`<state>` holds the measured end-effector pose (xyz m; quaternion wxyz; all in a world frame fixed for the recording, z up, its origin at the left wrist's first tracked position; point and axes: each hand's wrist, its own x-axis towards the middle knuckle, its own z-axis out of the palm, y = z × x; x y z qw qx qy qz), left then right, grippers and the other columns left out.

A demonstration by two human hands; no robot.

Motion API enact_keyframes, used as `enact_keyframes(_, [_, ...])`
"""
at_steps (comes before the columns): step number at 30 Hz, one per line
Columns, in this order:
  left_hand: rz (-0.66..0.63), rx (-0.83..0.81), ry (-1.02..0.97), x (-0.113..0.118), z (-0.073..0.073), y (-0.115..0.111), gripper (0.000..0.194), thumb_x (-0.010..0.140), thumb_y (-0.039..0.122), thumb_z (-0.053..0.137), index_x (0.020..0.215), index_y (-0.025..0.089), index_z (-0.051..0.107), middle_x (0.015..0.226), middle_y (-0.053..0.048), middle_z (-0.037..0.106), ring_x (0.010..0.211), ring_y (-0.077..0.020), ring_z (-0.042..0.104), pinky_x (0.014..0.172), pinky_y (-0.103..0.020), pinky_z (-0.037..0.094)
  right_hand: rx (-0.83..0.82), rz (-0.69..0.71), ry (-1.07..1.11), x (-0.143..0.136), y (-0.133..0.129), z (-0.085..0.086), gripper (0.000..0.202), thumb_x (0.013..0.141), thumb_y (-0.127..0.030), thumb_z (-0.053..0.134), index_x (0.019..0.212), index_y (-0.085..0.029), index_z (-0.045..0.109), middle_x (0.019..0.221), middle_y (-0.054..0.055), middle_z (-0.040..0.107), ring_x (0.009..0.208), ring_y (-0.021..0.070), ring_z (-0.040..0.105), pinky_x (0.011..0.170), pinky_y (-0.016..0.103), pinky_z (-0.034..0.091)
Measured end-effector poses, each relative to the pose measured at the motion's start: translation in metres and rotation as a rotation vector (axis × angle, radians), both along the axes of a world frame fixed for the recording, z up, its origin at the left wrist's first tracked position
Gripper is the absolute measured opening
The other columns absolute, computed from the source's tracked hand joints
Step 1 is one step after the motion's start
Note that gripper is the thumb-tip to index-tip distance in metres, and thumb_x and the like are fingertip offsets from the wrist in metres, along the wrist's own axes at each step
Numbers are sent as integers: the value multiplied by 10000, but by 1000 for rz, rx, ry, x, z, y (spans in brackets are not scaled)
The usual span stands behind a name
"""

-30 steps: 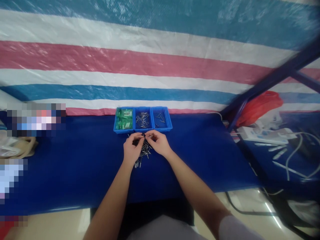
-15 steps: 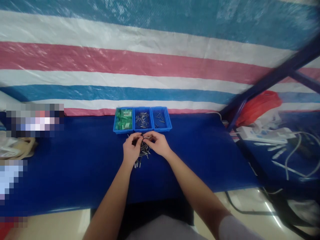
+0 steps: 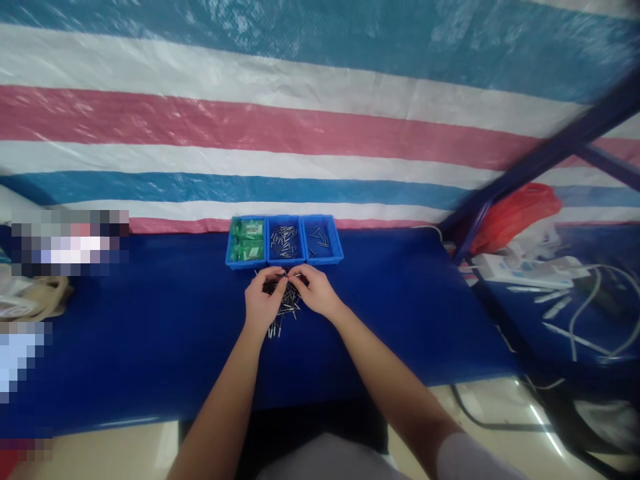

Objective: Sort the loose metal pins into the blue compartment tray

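A pile of thin metal pins (image 3: pixel 289 305), dark with silvery ends, lies on the blue tabletop under my hands. My left hand (image 3: pixel 263 300) is above the pile's left side, thumb and fingers pinched. From the right, my right hand (image 3: pixel 315 290) meets it, also pinched, so the two sets of fingertips almost touch. Something small and dark shows between them, too small to make out. Just beyond stand three joined blue bins: the left bin (image 3: pixel 229 252) holds green packets (image 3: pixel 250 239), the middle bin (image 3: pixel 286 263) many metal pins, the right bin (image 3: pixel 327 251) several loose pins.
The blue table (image 3: pixel 400 313) runs wide to both sides, with a striped plastic sheet (image 3: pixel 300 127) behind. A basket (image 3: pixel 50 297) is at the left edge. On the right are a blue metal frame (image 3: pixel 545 157), a red bag (image 3: pixel 523 213), a white power strip (image 3: pixel 525 270) and cables.
My hands stay over the pile, with only slight finger movement at the pinched tips. The pin seen by my right fingers earlier is now less visible. The bins have not moved.
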<state>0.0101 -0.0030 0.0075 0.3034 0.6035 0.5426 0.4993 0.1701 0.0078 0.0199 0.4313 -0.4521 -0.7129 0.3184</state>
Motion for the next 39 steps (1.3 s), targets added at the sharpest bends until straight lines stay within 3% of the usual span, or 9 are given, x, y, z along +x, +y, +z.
enact_keyframes(6, [38,18,69,0,0,0,273,835,321,670,1097,248,652,949,-24,744,998,-209,677,1007,-420,478,11,-38,-38,1,1,0,144,957,-268,538,964,-227,675,947,51,705,878,188,645,785,315,509])
enact_keyframes(16, [56,2,40,-4,-9,3,245,898,389,577,1064,235,673,916,-34,716,885,-179,663,873,-342,521,17,-42,10,1,-1,2,127,885,-290,659,982,-235,719,905,44,705,747,167,641,693,296,527])
enact_keyframes(24, [45,27,46,0,0,0,262,852,362,651,1082,236,650,998,-34,741,1023,-197,679,977,-382,494,31,-63,-24,2,1,0,146,935,-302,589,967,-233,714,924,48,722,809,185,654,728,311,520])
enact_keyframes(31, [60,40,21,-2,-1,2,199,865,346,638,1020,226,669,975,-26,727,959,-177,676,927,-345,511,14,-58,13,1,1,2,154,897,-314,646,1002,-239,731,890,48,713,740,174,643,683,305,528])
enact_keyframes(39, [42,-6,-1,-3,-3,2,237,902,369,584,1076,224,653,877,-20,717,887,-166,683,888,-332,520,26,-38,29,1,0,2,131,897,-284,651,987,-246,740,945,42,729,763,168,651,718,305,529])
